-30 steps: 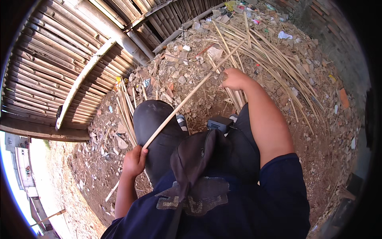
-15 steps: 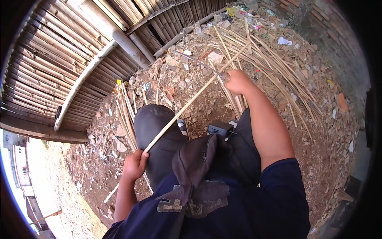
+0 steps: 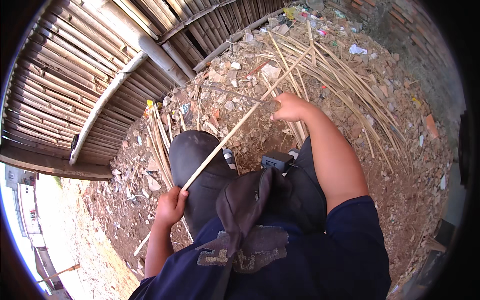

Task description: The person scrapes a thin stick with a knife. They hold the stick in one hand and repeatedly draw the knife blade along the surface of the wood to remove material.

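Note:
A long pale bamboo strip (image 3: 225, 141) slants from low left to upper right across my left knee. My left hand (image 3: 171, 206) is closed round its lower part, thumb on top. My right hand (image 3: 292, 108) is closed on the handle of a long, thin-bladed knife (image 3: 232, 94). The blade points left and lies across the strip's upper part; I cannot tell whether it touches or just passes over it. A thin tail of the strip (image 3: 141, 245) shows beyond my left wrist.
Split bamboo strips (image 3: 345, 80) lie piled at the upper right, with another bundle (image 3: 159, 142) left of my knee. A small dark box (image 3: 277, 161) sits between my legs. A bamboo-slat wall (image 3: 65, 75) stands left, a brick wall (image 3: 400, 30) right. Rubble covers the ground.
My right hand has moved slightly down and towards me along the strip. The knife blade has dropped with it and lies flatter. My left hand has hardly moved.

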